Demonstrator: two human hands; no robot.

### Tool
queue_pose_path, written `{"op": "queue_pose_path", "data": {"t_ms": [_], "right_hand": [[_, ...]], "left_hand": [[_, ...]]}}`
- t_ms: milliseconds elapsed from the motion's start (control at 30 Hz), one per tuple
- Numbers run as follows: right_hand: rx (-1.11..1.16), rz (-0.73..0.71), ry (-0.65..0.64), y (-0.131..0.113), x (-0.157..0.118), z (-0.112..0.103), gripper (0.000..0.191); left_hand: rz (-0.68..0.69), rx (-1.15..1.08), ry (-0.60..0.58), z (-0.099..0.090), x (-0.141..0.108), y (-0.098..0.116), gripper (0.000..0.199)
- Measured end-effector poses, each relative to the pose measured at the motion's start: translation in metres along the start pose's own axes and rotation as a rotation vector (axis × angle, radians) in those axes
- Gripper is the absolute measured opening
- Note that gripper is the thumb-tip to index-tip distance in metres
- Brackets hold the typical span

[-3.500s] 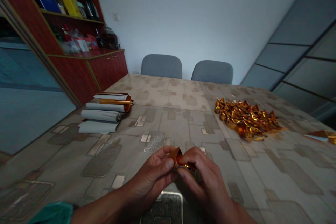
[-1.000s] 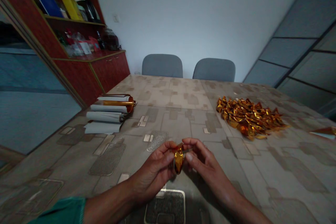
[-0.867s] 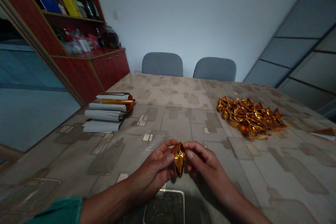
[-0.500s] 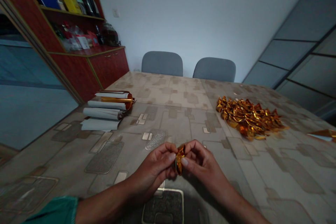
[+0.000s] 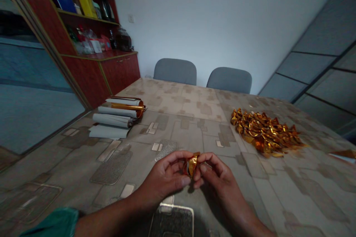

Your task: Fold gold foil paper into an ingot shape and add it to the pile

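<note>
A small folded piece of shiny gold foil paper is held between both hands just above the near part of the table. My left hand closes on its left side, fingers at the top and thumb lower down. On the other side my right hand pinches the piece at its upper right edge. Part of the foil paper is hidden behind the fingers. To the right lies a heap of folded gold foil pieces. Rolled or curled sheets, pale outside and gold inside, lie at the left.
A patterned cloth covers the table. At the far right edge lies another gold and white paper piece. Two grey chairs stand behind the table. A red-brown cabinet with loaded shelves stands at the back left.
Both hands have shifted their grip on the foil piece; the left thumb has slid down off its front and the piece has turned slightly. The camera view has moved a little.
</note>
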State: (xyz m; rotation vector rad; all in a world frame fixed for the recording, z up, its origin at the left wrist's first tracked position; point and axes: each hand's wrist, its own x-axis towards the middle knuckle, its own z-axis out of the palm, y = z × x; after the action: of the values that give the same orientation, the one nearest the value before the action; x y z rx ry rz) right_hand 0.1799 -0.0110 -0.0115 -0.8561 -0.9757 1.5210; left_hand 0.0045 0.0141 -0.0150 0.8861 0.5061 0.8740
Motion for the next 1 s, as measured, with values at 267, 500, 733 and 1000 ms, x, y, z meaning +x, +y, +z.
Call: {"op": "queue_pose_path", "data": {"t_ms": [267,500,733,1000], "right_hand": [[-0.248,-0.238,0.100,-0.004,-0.002,0.002,0.028],[-0.391,-0.209,0.031,-0.001,-0.005,0.002,0.022],[-0.608,-0.234,0.051,-0.003,-0.011,0.003,0.010],[-0.574,-0.229,0.068,-0.001,-0.010,0.008,0.013]], "left_hand": [[-0.152,-0.239,0.049,0.004,-0.002,0.005,0.047],[-0.027,0.053,0.036,-0.001,-0.002,-0.001,0.042],[0.022,0.457,0.055,0.003,-0.007,0.006,0.033],[0.044,0.701,0.035,0.006,-0.011,0.010,0.032]]}}
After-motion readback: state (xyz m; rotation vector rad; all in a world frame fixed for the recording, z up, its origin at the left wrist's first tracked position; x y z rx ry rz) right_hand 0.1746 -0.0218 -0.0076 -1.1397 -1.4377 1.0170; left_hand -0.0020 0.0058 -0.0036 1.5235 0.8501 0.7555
